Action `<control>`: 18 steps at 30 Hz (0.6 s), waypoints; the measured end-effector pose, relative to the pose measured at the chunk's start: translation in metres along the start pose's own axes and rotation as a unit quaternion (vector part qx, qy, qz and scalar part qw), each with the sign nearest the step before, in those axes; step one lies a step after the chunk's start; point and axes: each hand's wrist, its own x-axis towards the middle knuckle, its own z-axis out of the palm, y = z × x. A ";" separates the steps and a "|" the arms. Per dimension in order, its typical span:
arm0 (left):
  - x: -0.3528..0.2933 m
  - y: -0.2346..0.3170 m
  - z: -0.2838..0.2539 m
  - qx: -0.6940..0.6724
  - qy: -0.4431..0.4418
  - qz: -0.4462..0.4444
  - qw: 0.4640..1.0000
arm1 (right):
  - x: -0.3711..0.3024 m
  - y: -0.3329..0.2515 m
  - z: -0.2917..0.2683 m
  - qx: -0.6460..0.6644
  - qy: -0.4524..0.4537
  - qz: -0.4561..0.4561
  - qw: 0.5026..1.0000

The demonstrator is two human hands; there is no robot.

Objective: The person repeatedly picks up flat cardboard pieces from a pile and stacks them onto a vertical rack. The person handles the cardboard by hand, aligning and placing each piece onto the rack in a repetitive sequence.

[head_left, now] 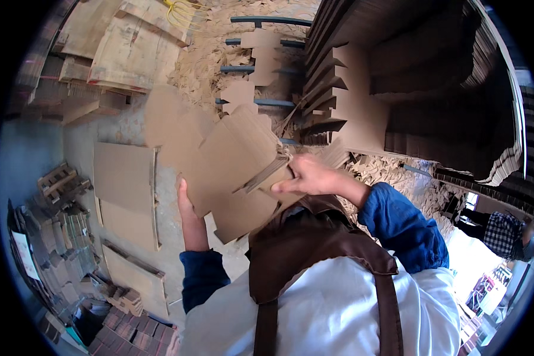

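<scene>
Cardboard sheets between hands, left extended forward, right clasping edge.

Cardboard sits between the hands — a stack right, scraps ahead, apparently a pallet far left.

Grey floor spreads left of the left fingers, reaching a bluish wall farther left. Ahead of the fingers, brown scraps litter the ground around dark blue bars. White light glares well right of the right fingers.
</scene>
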 end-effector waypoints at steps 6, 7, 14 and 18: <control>0.015 0.001 -0.022 -0.072 0.015 -0.065 0.995 | -0.037 0.056 -0.011 -0.228 0.187 0.079 0.952; 0.017 0.009 -0.025 -0.074 0.039 -0.053 0.995 | -0.052 0.073 -0.012 -0.261 0.167 0.110 0.944; 0.005 0.022 -0.070 -0.069 0.118 -0.059 0.989 | -0.203 0.211 0.062 -0.336 -0.222 0.335 0.852; 0.011 -0.012 -0.093 -0.091 0.056 -0.103 0.989 | -0.106 0.140 0.035 0.119 0.068 0.226 0.965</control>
